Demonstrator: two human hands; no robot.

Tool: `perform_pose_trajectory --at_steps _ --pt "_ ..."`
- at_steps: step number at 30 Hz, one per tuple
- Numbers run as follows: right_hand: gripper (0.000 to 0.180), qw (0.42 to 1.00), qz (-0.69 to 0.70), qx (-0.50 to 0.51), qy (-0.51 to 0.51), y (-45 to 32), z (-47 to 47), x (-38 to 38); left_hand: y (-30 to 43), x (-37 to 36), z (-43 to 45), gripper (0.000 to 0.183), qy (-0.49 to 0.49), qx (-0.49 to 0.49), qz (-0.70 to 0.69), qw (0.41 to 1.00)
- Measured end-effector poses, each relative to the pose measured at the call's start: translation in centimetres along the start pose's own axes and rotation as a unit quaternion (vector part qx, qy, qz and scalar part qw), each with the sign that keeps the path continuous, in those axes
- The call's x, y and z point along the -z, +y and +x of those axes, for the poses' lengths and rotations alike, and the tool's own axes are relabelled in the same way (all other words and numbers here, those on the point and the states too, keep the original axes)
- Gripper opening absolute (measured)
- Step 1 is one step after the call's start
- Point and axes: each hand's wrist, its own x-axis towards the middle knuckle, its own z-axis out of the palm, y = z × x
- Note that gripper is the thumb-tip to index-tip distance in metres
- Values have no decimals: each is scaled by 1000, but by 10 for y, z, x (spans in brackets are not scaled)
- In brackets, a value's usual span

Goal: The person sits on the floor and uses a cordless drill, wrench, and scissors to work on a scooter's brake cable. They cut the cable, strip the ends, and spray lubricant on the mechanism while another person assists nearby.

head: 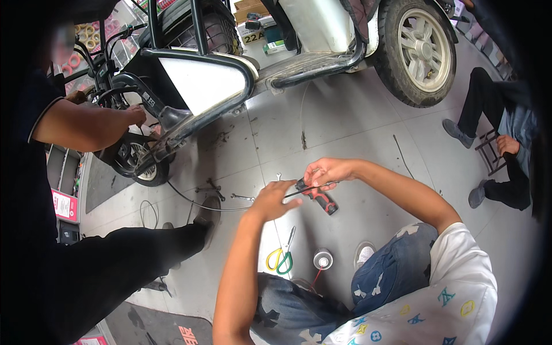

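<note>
My right hand (326, 172) pinches a thin black cable (294, 192) between its fingers. Lower and to the left, my left hand (272, 200) is over the same cable, thumb apart from its fingers; its palm hides whether it grips. From there the cable curves left across the floor toward the small wheel (148, 168) of a white three-wheeled vehicle (207, 79). Just beneath my right hand lies a red and black cordless power tool (324, 202). Scissors (284, 252) with one yellow and one green handle lie before me, beside a spray can (323, 258) with a red straw.
Several wrenches (243, 197) lie left of my hands. A person (86, 125) on the left reaches to the vehicle's front, one shoe (209, 220) beside the cable. Another person (513, 129) sits at right. A thin dark strand (403, 156) lies on the tiles.
</note>
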Motion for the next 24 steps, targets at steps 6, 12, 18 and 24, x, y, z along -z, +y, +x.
perform_pose_trajectory --at_steps 6,12,18,24 --pt "23 993 -108 -15 49 -21 -18 -47 24 -5 12 51 -111 62 -4 992" --pt "27 908 -302 88 277 34 -93 -39 34 -2 35 54 -118 34 21 992" --pt "25 886 -363 63 280 51 -106 -32 43 -6 45 56 -124 7 58 991" --pt "22 872 -384 79 293 60 -105 -18 30 -3 48 58 -127 41 72 988"
